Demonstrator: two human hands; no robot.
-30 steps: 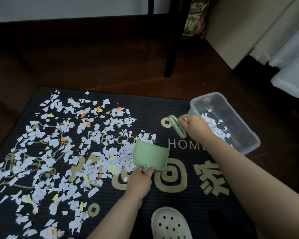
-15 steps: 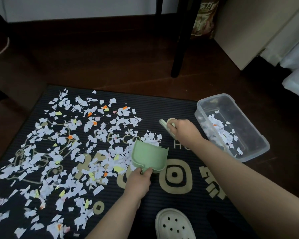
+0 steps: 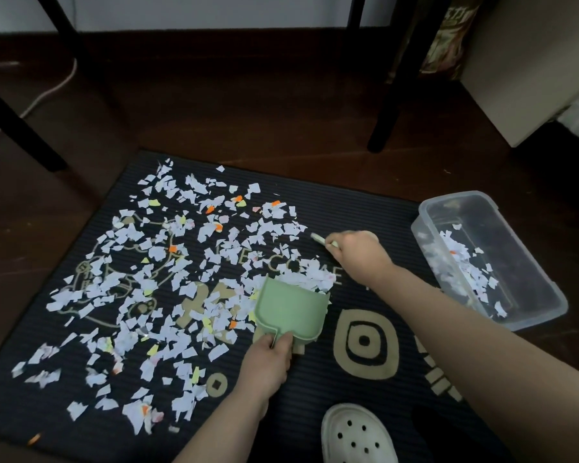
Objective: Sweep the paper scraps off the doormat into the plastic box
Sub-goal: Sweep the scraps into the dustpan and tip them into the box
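We see the left hand (image 3: 264, 360) with its fingers curled tight round the short handle of a green dustpan (image 3: 290, 310). The pan lies flat on the dark doormat (image 3: 365, 208), its open mouth turned away from us and touching a heap of paper scraps (image 3: 168, 279). The scraps, mostly white with a few yellow and orange ones, cover the left and middle of the mat; a thick clump sits right at the pan's lip.

The right hand (image 3: 361, 253) is beyond the pan and a little to the right. Its fingers are closed round a small pale green brush (image 3: 320, 238), whose end pokes out to the left, low over the mat at the edge of the scraps.

The clear plastic box (image 3: 535, 319) stands on the wooden floor (image 3: 248, 111), just off the mat's right edge, with a layer of scraps inside. A white perforated shoe (image 3: 358, 436) rests on the mat's near edge.
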